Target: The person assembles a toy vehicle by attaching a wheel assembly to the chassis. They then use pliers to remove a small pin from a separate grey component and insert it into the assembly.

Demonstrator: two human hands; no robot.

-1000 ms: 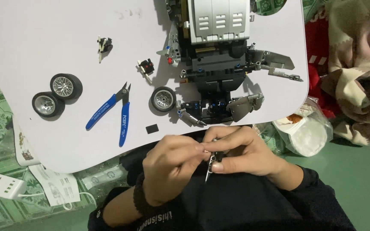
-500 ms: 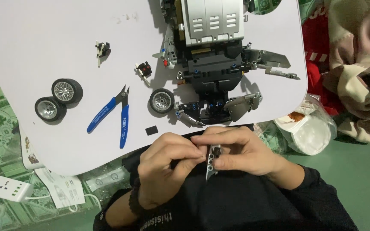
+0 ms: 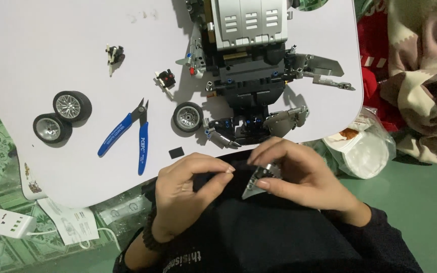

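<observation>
Right hand (image 3: 299, 174) pinches a grey angled piece (image 3: 259, 178), long axis slanting toward the half-curled, seemingly empty left hand (image 3: 190, 194) just beside.

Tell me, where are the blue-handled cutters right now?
In the head view, the blue-handled flush cutters lie on the white table, left of centre, between the two loose black wheels and the single wheel, just beyond the left hand.

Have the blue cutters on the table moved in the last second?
No. The blue cutters lie in the same spot between the pair of loose wheels and the single wheel.
</observation>
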